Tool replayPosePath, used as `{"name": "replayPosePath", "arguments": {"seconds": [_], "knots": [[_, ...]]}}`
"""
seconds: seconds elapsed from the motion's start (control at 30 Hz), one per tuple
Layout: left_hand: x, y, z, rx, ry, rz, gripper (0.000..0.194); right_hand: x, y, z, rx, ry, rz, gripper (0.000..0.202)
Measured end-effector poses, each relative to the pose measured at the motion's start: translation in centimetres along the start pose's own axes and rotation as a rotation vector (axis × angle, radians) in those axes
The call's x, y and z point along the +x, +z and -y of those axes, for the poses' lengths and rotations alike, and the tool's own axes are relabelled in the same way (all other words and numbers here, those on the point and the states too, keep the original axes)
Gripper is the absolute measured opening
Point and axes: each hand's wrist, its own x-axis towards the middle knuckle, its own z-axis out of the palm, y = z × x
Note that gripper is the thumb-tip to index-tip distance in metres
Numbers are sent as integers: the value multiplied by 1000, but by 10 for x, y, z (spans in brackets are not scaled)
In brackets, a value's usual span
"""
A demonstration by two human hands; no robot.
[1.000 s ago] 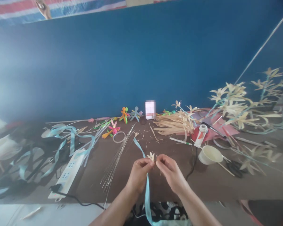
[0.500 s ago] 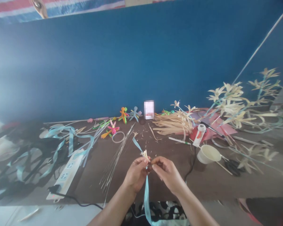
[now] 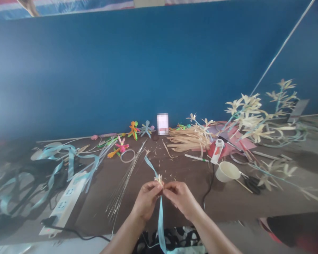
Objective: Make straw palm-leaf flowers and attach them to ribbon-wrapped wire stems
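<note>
Held above the surface (image 3: 92, 211), the pale flower (image 3: 159, 179) is pinched at its base by the left hand (image 3: 146, 200); the right hand (image 3: 181, 198), its pinch narrow but contents hidden, is now brought against the left, so both hands seem engaged there.

two hands (image 3: 145, 199) (image 3: 180, 198), one held flower (image 3: 159, 179), one cup (image 3: 223, 175), one power strip (image 3: 66, 200), one pair of scissors (image 3: 253, 186)

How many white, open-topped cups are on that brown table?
1: the white, open-topped cup, beyond the person's right hand to its right, beside the black-handled scissors. Others may be hidden.
</note>
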Motion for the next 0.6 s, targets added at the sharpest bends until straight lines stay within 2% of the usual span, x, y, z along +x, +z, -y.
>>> {"name": "replayPosePath", "arguments": {"seconds": [0.07,0.13,0.2,0.3,0.43,0.6], "knots": [[3,-5,-1,5,9,-47,2,2,-12,0,-184,-67,1,17],[5,-10,-5,-24,10,-82,4,8,-29,-1,-407,-99,-88,17],[6,-14,-9,-52,3,-100,4,19,-45,-4,-672,-96,-178,17],[7,-15,-14,-49,1,-97,6,43,-59,-7,-1078,-13,-188,19],[6,-10,-14,49,66,-91,6,76,-59,-8,-1216,39,-157,22],[5,-6,-14,236,217,-121,5,106,-49,-14,-1317,127,-33,20]]}}
